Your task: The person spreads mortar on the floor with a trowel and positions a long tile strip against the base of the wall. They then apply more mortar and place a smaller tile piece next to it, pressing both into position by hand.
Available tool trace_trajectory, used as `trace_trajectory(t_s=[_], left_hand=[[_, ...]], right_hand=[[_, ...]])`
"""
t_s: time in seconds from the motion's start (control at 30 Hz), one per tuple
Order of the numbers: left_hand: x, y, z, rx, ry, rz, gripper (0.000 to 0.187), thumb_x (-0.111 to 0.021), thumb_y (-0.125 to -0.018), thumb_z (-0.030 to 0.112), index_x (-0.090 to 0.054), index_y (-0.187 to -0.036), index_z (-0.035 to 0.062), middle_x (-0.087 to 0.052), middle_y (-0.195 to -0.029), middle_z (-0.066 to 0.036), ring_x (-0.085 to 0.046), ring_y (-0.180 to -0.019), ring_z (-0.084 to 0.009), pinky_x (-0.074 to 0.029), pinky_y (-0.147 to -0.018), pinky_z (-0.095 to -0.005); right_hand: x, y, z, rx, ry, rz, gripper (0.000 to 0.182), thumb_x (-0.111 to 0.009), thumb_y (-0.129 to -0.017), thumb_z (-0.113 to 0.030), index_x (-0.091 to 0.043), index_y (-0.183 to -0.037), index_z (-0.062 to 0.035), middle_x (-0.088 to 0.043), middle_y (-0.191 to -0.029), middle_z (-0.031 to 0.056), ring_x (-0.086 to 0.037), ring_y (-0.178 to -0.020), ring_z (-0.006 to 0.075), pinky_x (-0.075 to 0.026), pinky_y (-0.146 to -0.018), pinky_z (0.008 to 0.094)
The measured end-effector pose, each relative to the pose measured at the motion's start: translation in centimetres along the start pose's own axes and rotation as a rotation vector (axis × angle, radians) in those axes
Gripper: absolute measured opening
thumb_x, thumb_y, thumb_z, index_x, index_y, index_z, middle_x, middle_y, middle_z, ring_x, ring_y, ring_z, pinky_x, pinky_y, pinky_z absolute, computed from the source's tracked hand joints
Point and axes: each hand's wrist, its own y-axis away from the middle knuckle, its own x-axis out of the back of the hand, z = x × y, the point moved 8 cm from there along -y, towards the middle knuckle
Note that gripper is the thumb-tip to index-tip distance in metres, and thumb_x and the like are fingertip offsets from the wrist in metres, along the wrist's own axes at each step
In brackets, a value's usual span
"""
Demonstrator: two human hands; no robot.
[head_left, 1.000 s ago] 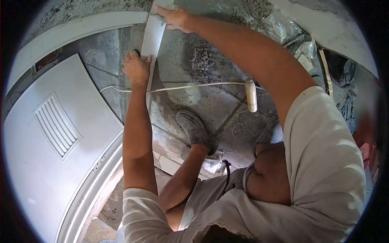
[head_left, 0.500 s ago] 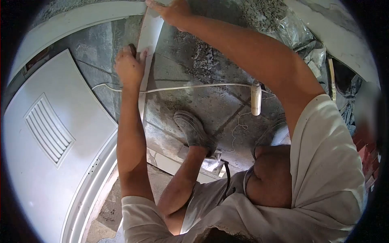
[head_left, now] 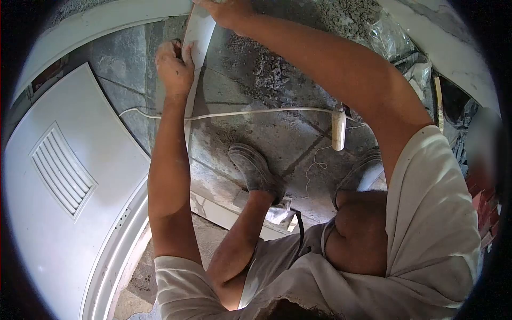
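A long white strip (head_left: 200, 40) lies on the grey tiled floor, running from the top of the view down past my left forearm. My left hand (head_left: 175, 68) is at its left edge, fingers curled and thumb against the strip; something small and dark shows at the fingertips, too small to name. At the top edge of the view my right hand (head_left: 228, 12) grips the far end of the strip, its fingers partly cut off by the frame. A white cable (head_left: 256, 112) crosses the floor and passes behind my left forearm.
A white door with a louvred vent (head_left: 64, 170) stands at the left. A pale cylindrical roller or spool (head_left: 338, 129) with thin string lies right of centre. Rubble (head_left: 272, 72) and clear plastic (head_left: 389, 40) are at the upper right. My shoe (head_left: 250, 165) rests on the tiles.
My left hand has moved a little up along the strip. My right hand has shifted slightly upward at the far end.
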Motion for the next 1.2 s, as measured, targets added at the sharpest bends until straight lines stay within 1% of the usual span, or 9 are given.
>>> trace_trajectory(t_s=[0.33,0.4,0.5,0.77,0.83,0.97,1.03,1.13,1.2], left_hand=[[-0.2,0.6,-0.2,0.013,-0.025,0.047,0.022,-0.067,-0.084,0.019,-0.054,-0.086,0.0014,-0.055,-0.081,-0.014,-0.054,-0.078,-0.0348,-0.040,-0.073,-0.0432],[-0.4,0.8,-0.3,0.008,-0.066,0.056,0.022,-0.066,-0.085,0.019,-0.053,-0.087,0.0016,-0.054,-0.083,-0.014,-0.053,-0.081,-0.0346,-0.040,-0.075,-0.0435],[0.0,0.5,0.4,0.009,-0.042,0.065,0.023,-0.067,-0.086,0.017,-0.053,-0.086,-0.0013,-0.055,-0.081,-0.019,-0.054,-0.078,-0.0389,-0.042,-0.072,-0.0461],[0.1,0.5,0.5,0.012,-0.030,0.084,0.022,-0.066,-0.086,0.017,-0.053,-0.086,-0.0008,-0.054,-0.080,-0.017,-0.053,-0.077,-0.0375,-0.041,-0.072,-0.0450],[0.0,0.6,0.4,0.005,-0.034,0.081,0.022,-0.066,-0.087,0.017,-0.053,-0.086,-0.0006,-0.054,-0.080,-0.017,-0.053,-0.077,-0.0370,-0.041,-0.072,-0.0448],[-0.5,0.5,-0.2,0.058,-0.032,0.049,0.021,-0.065,-0.085,0.019,-0.052,-0.086,0.0021,-0.054,-0.083,-0.014,-0.052,-0.081,-0.0347,-0.039,-0.075,-0.0444],[-0.3,0.2,0.2,0.064,-0.039,0.036,0.022,-0.065,-0.085,0.020,-0.053,-0.086,0.0025,-0.055,-0.082,-0.013,-0.053,-0.080,-0.0349,-0.040,-0.075,-0.0446],[0.2,-1.0,2.0,-0.042,-0.175,0.035,0.025,-0.065,-0.086,0.026,-0.053,-0.083,0.0044,-0.056,-0.077,-0.013,-0.056,-0.076,-0.0351,-0.042,-0.071,-0.0447],[-0.8,-1.5,1.7,0.016,-0.370,-0.129,0.028,-0.065,-0.088,0.029,-0.053,-0.082,0.0047,-0.057,-0.075,-0.016,-0.056,-0.073,-0.0380,-0.043,-0.068,-0.0456]], right_hand=[[-0.6,-0.2,0.3,-0.038,0.040,-0.100,0.093,-0.056,-0.085,-0.060,-0.026,-0.145,0.0052,-0.048,-0.133,0.0304,-0.051,-0.121,0.0385,-0.044,-0.098,0.0426],[-1.8,-2.1,2.0,0.068,0.167,0.031,0.104,-0.062,-0.077,-0.068,-0.036,-0.135,0.0139,-0.052,-0.125,0.0322,-0.056,-0.114,0.0385,-0.047,-0.094,0.0439],[-0.3,-0.2,0.6,0.078,0.058,0.046,0.107,-0.058,-0.077,-0.071,-0.034,-0.137,0.0143,-0.050,-0.127,0.0345,-0.051,-0.120,0.0414,-0.044,-0.099,0.0411],[-0.1,-0.2,-0.1,0.072,0.116,0.035,0.103,-0.058,-0.079,-0.068,-0.035,-0.136,0.0155,-0.048,-0.129,0.0346,-0.050,-0.122,0.0415,-0.039,-0.104,0.0413],[0.5,0.0,-0.9,0.175,0.179,0.138,0.101,-0.060,-0.079,-0.064,-0.038,-0.130,0.0203,-0.060,-0.108,0.0358,-0.060,-0.107,0.0414,-0.046,-0.093,0.0420],[0.8,0.3,-1.2,0.175,0.207,0.134,0.100,-0.061,-0.079,-0.063,-0.039,-0.129,0.0205,-0.057,-0.111,0.0379,-0.057,-0.111,0.0423,-0.045,-0.095,0.0423],[0.6,0.2,-0.8,0.083,0.135,0.007,0.104,-0.058,-0.079,-0.066,-0.032,-0.135,0.0186,-0.046,-0.128,0.0383,-0.047,-0.123,0.0451,-0.038,-0.104,0.0432],[0.6,0.6,-1.2,0.102,0.104,0.043,0.102,-0.059,-0.079,-0.064,-0.034,-0.133,0.0194,-0.049,-0.124,0.0395,-0.049,-0.120,0.0469,-0.039,-0.103,0.0430],[0.5,0.4,-1.0,0.149,0.134,0.106,0.101,-0.061,-0.079,-0.062,-0.036,-0.130,0.0210,-0.053,-0.116,0.0393,-0.054,-0.114,0.0457,-0.044,-0.096,0.0426]])
